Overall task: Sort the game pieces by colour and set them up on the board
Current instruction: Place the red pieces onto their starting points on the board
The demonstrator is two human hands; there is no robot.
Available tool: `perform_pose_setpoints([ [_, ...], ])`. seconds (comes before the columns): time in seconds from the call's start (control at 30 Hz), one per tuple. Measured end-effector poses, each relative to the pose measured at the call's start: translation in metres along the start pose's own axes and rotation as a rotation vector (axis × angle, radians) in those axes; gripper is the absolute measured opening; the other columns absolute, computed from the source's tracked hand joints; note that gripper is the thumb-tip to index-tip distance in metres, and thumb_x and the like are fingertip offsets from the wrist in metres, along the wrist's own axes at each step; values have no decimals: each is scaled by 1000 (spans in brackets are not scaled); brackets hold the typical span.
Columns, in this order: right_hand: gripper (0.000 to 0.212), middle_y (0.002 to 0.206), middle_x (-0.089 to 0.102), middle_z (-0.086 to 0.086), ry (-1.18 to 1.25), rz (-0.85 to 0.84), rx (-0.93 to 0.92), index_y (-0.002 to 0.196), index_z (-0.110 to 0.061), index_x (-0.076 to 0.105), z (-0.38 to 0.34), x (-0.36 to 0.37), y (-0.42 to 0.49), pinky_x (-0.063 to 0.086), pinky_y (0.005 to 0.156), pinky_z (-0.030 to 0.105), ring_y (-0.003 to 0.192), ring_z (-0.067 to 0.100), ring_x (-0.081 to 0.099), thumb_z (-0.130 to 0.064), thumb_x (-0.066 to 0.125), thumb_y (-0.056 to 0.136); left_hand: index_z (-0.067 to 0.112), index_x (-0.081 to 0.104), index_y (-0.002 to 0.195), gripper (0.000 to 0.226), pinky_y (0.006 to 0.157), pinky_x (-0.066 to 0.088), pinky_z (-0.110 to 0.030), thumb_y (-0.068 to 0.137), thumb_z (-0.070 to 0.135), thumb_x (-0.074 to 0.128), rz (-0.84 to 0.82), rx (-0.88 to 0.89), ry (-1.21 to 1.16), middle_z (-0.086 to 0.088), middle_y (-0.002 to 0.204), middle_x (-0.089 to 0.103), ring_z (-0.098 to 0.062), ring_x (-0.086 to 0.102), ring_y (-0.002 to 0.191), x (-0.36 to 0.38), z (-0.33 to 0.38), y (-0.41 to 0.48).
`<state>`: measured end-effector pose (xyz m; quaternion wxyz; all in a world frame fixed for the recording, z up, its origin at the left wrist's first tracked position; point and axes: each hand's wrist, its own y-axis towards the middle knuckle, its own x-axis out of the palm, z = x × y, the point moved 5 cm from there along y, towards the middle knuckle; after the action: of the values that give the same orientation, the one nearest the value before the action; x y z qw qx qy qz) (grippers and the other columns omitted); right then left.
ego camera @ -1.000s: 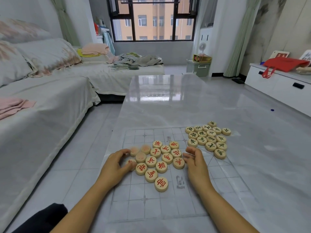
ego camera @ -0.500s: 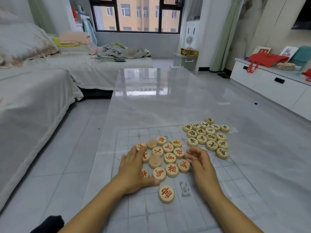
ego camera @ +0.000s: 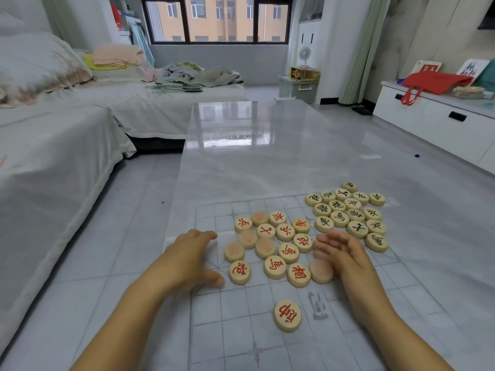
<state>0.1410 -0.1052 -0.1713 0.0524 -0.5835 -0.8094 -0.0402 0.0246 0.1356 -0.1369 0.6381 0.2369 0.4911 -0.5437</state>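
Grey marble worktop (ego camera: 267, 162): red-lettered round wooden discs (ego camera: 285, 232) are lying mid clear gridded board (ego camera: 235, 306), black-lettered discs (ego camera: 339, 219) at its far-right corner. Left grip (ego camera: 187, 259), right grip (ego camera: 345, 257) are flanking the red discs, spread, empty. Sorting seems done; next, seating pieces on intersections.

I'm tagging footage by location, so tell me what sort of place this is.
Most likely a home living room: a sheet-covered sofa, a long glossy coffee table carrying the xiangqi board, and laundry heaped by the window.
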Motion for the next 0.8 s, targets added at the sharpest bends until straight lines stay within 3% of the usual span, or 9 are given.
perform_pose_setpoints([
  [0.17, 27, 109, 64, 11, 81, 2, 43, 111, -10, 53, -1, -3, 1, 54, 82, 22, 103, 21, 63, 4, 42, 90, 25, 28, 143, 91, 108, 35, -33, 68, 45, 76, -14, 3, 31, 2, 142, 34, -17, 35, 130, 6, 6, -2],
  [0.33, 34, 106, 64, 2, -156, -83, -57, 103, -23, 54, -2, 4, -5, 52, 83, 15, 97, 8, 63, 5, 39, 91, 24, 40, 132, 71, 100, 36, -29, 73, 48, 70, 20, 83, 176, 3, 131, 42, -18, 38, 121, 16, 24, 1],
  [0.43, 37, 106, 64, -2, -218, -117, -86, 104, -26, 53, -1, 7, -7, 50, 88, 18, 97, 4, 63, 5, 39, 91, 23, 41, 131, 71, 99, 38, -29, 72, 45, 73, 18, 77, 114, 2, 125, 44, -17, 40, 117, 14, 23, 1],
  [0.7, 35, 107, 64, 2, -138, -103, -122, 106, -22, 53, -7, 7, -7, 51, 79, 13, 97, 8, 63, 6, 37, 92, 34, 31, 140, 77, 93, 44, -23, 76, 30, 74, -72, 141, -40, 9, 115, 50, -10, 50, 105, 13, 26, -5],
  [0.8, 37, 105, 64, 2, -68, -61, -148, 104, -22, 54, -12, 5, -8, 52, 77, 13, 96, 8, 63, 8, 37, 91, 31, 40, 133, 66, 89, 45, -22, 76, 28, 74, -15, 83, -66, 10, 107, 52, -10, 53, 99, 4, 13, -5],
])
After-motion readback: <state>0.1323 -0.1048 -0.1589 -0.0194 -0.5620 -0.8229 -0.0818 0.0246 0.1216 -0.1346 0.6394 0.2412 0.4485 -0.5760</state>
